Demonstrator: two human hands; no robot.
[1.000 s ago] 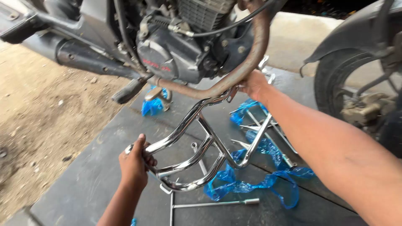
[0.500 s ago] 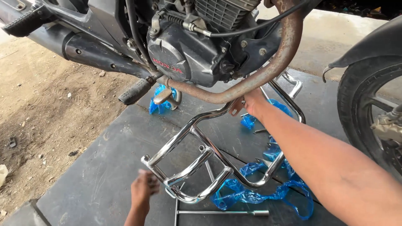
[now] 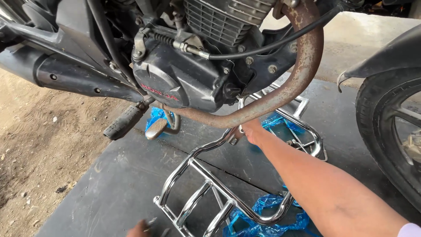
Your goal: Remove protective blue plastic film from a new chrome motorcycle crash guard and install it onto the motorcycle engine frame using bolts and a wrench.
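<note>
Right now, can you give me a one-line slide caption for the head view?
Right hand holds a chrome crash guard up under the motorcycle's rusty exhaust pipe; left hand barely in view.

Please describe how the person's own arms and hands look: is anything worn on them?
The right hand is bare, with no glove, and the forearm is bare too. A pale lilac sleeve edge shows near the elbow. Of the left hand only a small bare part shows at the bottom edge; no glove is visible there.

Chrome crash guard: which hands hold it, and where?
The right hand grips the chrome crash guard at its upper mounting end; the left hand holds nothing visibly.
</note>
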